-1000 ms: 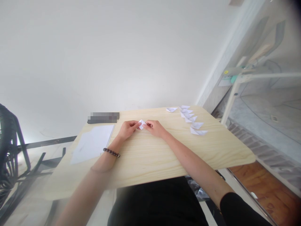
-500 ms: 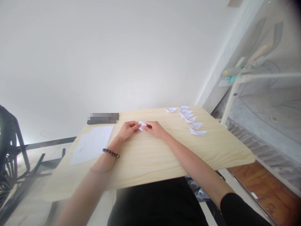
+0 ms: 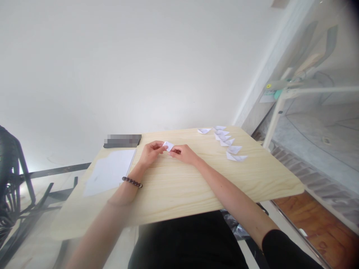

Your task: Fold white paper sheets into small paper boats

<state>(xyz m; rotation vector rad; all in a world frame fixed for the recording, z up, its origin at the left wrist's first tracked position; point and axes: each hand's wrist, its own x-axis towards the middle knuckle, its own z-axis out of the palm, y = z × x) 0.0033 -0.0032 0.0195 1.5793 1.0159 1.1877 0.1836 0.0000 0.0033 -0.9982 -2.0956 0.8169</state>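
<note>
Between my two hands, over the middle of the table, is a small piece of folded white paper [image 3: 168, 145] with a pointed top and creases on its face. My left hand [image 3: 152, 152] pinches its left side, thumb in front. My right hand [image 3: 181, 153] grips its lower right corner between thumb and fingers. Several folded paper boats [image 3: 224, 140] stand in a loose row at the table's right, and one more paper boat [image 3: 204, 131] sits by the back edge.
White paper sheets [image 3: 110, 172] lie in a stack on the left of the wooden table [image 3: 179, 190]. Behind them rests a dark, partly blurred-out case [image 3: 122, 141]. A white wall rises at the back, and a white metal frame [image 3: 276, 119] stands to the right.
The folded paper has turned and tilted in my fingers. My left hand has shifted slightly up and left, and my right fingers now hold lower on the paper.
</note>
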